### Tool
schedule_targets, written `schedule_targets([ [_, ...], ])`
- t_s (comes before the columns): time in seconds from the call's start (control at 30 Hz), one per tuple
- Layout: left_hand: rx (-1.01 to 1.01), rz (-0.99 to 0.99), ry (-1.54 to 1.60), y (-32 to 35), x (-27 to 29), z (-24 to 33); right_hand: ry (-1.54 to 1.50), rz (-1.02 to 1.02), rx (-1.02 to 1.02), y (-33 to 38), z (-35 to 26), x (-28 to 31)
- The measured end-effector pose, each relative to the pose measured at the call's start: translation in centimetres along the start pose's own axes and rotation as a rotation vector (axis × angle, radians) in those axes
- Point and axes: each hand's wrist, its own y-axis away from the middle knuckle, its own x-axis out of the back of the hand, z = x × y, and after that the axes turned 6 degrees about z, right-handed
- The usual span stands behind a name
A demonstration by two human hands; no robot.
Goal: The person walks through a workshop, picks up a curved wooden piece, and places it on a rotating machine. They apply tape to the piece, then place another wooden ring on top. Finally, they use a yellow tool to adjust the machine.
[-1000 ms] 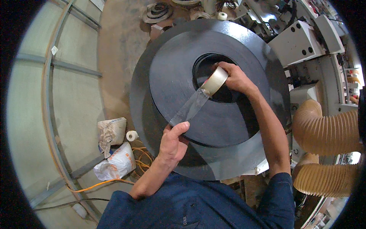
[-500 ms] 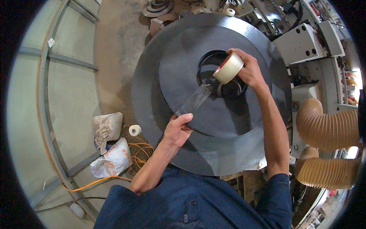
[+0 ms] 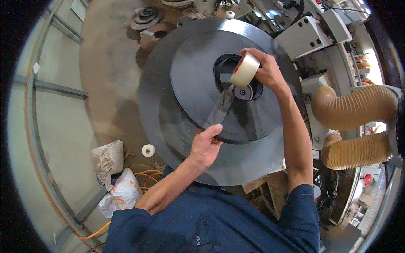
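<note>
My right hand (image 3: 266,69) grips a wide roll of clear packing tape (image 3: 247,72) from its far side, above the open centre of a black coil (image 3: 192,78). From the roll a pulled-out strip of tape (image 3: 221,110) runs down to my left hand (image 3: 205,146). That hand is closed, its thumb over the strip's end at the coil's near rim; its fingertips are partly hidden. Beneath, a larger grey disc (image 3: 157,84) bears the coil. A round hub (image 3: 243,92) shows in the centre hole.
Ribbed tan ducts (image 3: 358,107) and white machine housings (image 3: 304,36) stand to the right. At the left lie sacks (image 3: 122,194), a white spool (image 3: 148,150) and an orange hose (image 3: 145,173). Stacked rings (image 3: 145,17) rest on the floor beyond the disc.
The black coil has shifted on the disc, and the hub now shows in its hole. My left hand has moved to the right, closer beneath the roll; the tape strip hangs more steeply.
</note>
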Motion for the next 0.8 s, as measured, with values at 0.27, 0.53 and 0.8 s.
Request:
schedule_targets([
  [0.27, 0.122, 0.023, -0.005, -1.5, 3.5, -2.0, -0.081, 0.034, -0.058, 4.2, 1.2, -1.8],
  [0.53, 0.420, -0.022, -0.791, 1.3, 5.1, 4.7, -0.014, 0.120, 0.156, 5.6, 1.0, -3.8],
  [0.8, -0.947, -0.356, -1.267, 1.6, -4.3, 6.6, 0.114, 0.231, 0.192, 8.3, -2.9, -4.5],
])
